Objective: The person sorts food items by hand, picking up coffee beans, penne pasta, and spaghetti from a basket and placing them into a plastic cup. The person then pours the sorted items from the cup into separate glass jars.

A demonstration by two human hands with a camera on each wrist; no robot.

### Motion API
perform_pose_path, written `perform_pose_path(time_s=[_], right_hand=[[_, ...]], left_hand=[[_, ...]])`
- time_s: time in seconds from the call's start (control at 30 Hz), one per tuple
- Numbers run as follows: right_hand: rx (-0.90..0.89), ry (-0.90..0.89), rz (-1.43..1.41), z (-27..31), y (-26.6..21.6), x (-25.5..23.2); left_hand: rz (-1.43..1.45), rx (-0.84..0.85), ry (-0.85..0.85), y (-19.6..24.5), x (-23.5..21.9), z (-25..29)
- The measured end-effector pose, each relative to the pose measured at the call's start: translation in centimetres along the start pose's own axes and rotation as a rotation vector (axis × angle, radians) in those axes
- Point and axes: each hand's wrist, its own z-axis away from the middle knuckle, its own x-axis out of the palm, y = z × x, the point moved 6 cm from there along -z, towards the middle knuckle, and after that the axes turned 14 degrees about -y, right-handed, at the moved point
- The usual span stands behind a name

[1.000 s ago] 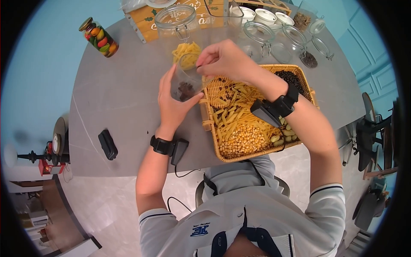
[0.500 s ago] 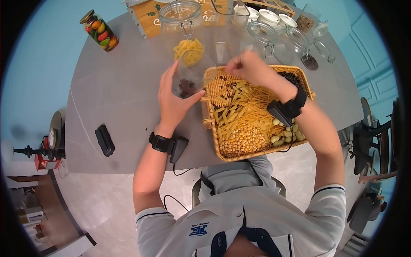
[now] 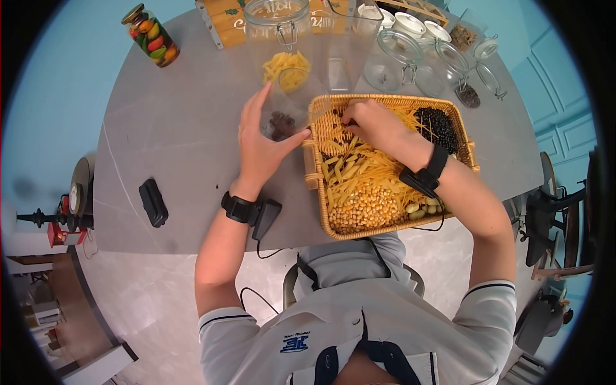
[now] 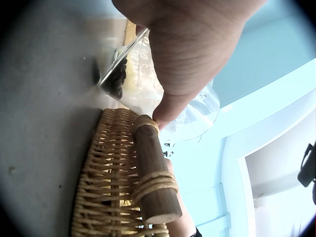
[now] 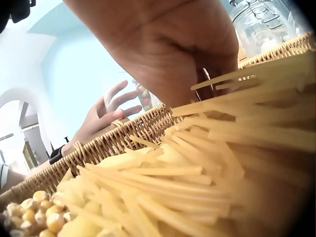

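Observation:
My left hand holds a clear container, thumb on the near side and fingers along the far side. Dark brown pieces lie in its bottom, and it leans beside the basket's left rim. In the wicker basket are pasta sticks, penne, corn kernels, black beans and peanuts in shells. My right hand reaches into the upper left part, fingertips bent down among scattered dark pieces. Pasta sticks partly hide those fingertips in the right wrist view; I cannot tell whether they pinch anything.
Behind the container stands a clip-top jar with penne. Open glass jars line the back right, near white lidded pots. A jar of colourful vegetables stands back left, a black case front left.
My right hand has moved from the container's mouth rightward and down into the basket. The left hand keeps its hold on the container.

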Motion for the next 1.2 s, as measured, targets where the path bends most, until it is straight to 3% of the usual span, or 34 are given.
perform_pose_path(time_s=[0.47, 0.67, 0.77, 0.87, 1.2], right_hand=[[-0.015, -0.048, -0.243, -0.2, 0.4, -0.7], [0.063, 0.034, -0.399, 0.0, 0.8, -3.2], [0.136, 0.136, -0.363, 0.2, 1.1, -3.8], [0.081, 0.176, -0.288, 0.3, 1.4, -3.4], [0.059, -0.043, -0.031, 0.7, 0.3, -1.4]], left_hand=[[0.002, -0.028, -0.016, 0.1, 0.0, -0.1], [0.007, -0.025, -0.016, 0.1, 0.0, -0.1], [0.008, -0.027, -0.017, 0.1, 0.0, -0.1], [0.012, -0.035, -0.020, 0.0, 0.0, -0.1], [-0.001, -0.024, -0.016, -0.1, 0.0, 0.0]])
